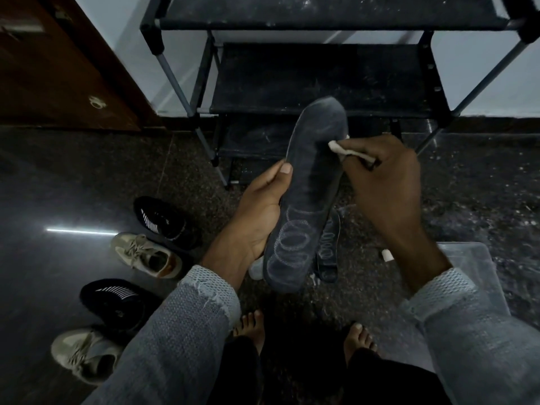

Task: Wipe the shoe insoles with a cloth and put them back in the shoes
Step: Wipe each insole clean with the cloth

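I'm gripping the long dark-grey foam insole mid-length in my left hand, toe pointing away; my right hand is pinching the small white cloth against its toe-end right edge.

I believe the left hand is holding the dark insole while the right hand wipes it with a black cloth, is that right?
Not quite: the cloth is white, not black, as the head view shows. The rest holds: the left hand holds the dark insole while the right hand wipes it.
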The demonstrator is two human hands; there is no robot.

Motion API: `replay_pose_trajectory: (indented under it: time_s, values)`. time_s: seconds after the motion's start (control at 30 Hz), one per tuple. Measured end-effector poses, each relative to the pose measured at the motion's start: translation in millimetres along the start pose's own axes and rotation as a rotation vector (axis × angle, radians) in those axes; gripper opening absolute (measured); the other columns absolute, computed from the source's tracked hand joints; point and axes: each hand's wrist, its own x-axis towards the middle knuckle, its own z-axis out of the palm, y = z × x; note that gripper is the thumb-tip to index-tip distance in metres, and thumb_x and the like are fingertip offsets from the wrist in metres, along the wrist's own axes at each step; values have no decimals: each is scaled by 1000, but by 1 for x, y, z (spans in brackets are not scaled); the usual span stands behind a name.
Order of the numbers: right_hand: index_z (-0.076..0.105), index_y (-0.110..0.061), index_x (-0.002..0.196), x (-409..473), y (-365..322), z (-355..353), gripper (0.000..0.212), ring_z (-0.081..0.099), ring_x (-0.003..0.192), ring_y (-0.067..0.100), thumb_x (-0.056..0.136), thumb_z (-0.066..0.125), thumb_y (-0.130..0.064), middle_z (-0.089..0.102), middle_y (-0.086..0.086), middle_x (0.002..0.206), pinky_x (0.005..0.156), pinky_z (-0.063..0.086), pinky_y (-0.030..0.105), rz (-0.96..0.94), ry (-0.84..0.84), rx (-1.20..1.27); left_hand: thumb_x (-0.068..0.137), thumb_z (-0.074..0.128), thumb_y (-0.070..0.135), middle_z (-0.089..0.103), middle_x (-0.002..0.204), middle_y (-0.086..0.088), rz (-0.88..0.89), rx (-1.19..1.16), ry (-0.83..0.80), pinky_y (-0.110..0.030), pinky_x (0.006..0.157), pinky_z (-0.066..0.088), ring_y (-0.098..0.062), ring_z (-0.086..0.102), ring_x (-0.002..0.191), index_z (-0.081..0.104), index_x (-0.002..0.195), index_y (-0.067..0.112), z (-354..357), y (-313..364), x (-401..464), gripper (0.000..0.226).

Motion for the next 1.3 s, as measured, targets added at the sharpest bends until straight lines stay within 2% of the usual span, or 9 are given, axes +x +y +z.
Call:
replay_pose_trajectory:
  time_s: [0.13,0.27,0.33,0.47,0.6,0.77,1.03,1.13,1.3]
  values:
    - [74,-13,104,3,4,1,18,67,93,5,87,69,-12,70,1,104,84,56,27,101,10,99,103,44,19,75,101,4,0,-1,2,-22,75,57,-11,71,94,67,105,22,0,-2,1,24]
    - [74,-14,102,1,3,3,16,68,92,8,86,70,-12,71,2,102,80,58,34,124,-14,152,104,41,21,72,112,-3,-12,-24,-16,-25,78,56,-15,69,100,65,116,16,0,-2,2,27]
    - [74,-14,101,-1,2,4,16,67,92,8,86,70,-10,70,4,103,80,58,29,97,-16,150,104,41,23,68,119,-8,-24,-42,-28,-28,83,56,-19,66,105,62,122,11,-1,-1,3,31]
    - [73,-11,101,-2,-1,4,19,64,93,3,84,70,-4,68,7,103,80,50,12,36,-52,94,102,42,20,69,113,-7,-24,-99,-46,-24,82,56,-16,68,100,61,121,7,-1,3,4,31]
    - [74,-13,99,-5,-5,8,18,62,90,2,84,71,-4,65,4,100,77,49,9,2,-100,93,101,44,26,62,130,-14,-68,-159,-99,-35,97,52,-25,62,114,52,137,6,-2,4,2,42]
    - [73,-11,101,-8,-9,12,19,61,87,2,84,70,-4,63,3,98,76,48,9,-71,-149,59,104,40,26,64,128,-15,-55,-143,-55,-40,102,49,-27,62,118,52,136,6,-6,3,2,40]
    - [72,-11,108,-11,-10,15,21,59,91,18,90,63,-10,61,4,100,76,54,31,-162,12,-209,102,42,16,68,121,-8,-44,-79,-40,-38,100,51,-22,64,113,59,127,12,4,-6,0,30]
    - [72,-10,106,-13,-14,20,24,59,93,25,92,55,-18,62,8,102,76,54,38,-265,-23,-297,102,41,12,73,106,-3,-37,-123,-97,-33,95,54,-17,69,102,62,117,15,6,-8,-1,27]
    - [72,-11,103,-13,-15,20,28,60,87,34,89,50,-21,63,13,101,69,53,47,-422,-68,-452,103,39,9,69,113,-6,-16,-139,-109,-36,102,49,-21,64,111,60,123,12,4,-8,-1,29]
